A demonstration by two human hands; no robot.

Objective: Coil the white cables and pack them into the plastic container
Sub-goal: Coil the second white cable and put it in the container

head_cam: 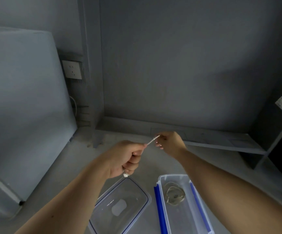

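A white cable is stretched taut between my two hands above the floor. My left hand is fisted around the cable, and its white plug end sticks out below the fist. My right hand pinches the cable's other end between its fingertips. Below my hands stands the clear plastic container with blue clip edges. One coiled white cable lies inside it at the far end.
The container's clear lid lies flat on the floor left of the container. A grey mattress leans at the left, beside a wall socket. A low grey shelf unit runs along the back and right.
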